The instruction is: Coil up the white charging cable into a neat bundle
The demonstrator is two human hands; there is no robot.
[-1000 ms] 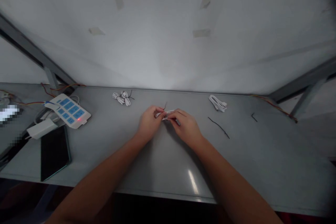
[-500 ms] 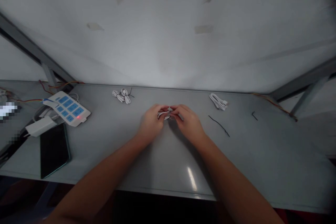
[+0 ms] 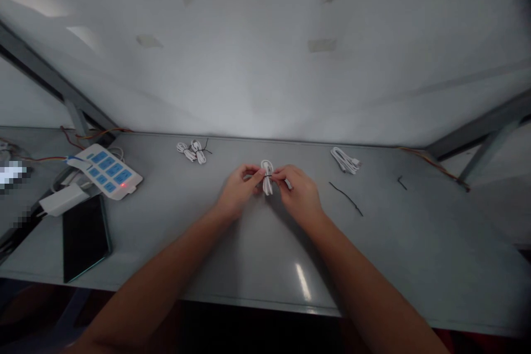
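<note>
White cable bundle [image 3: 267, 185] is held between the hands at mid-table [image 3: 265, 254], dark tie [image 3: 268, 176] wrapped around its middle. Bundle is gripped by left hand [image 3: 239, 191]; tie's end is pinched by right hand [image 3: 302, 193]. Loose black tie [image 3: 347, 198] and coiled white cable [image 3: 343, 159] are laid at right; tied cables [image 3: 199, 154], power strip [image 3: 110, 170], charger [image 3: 64, 200] and phone [image 3: 86, 238] are seen at left.

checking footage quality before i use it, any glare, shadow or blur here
Head view: dim overall, upper-right corner dark; glare streak on the table near its front edge; soft shadow by the right hand; pixelation at far left; black tie around the white cable bundle slightly blurred.
</note>
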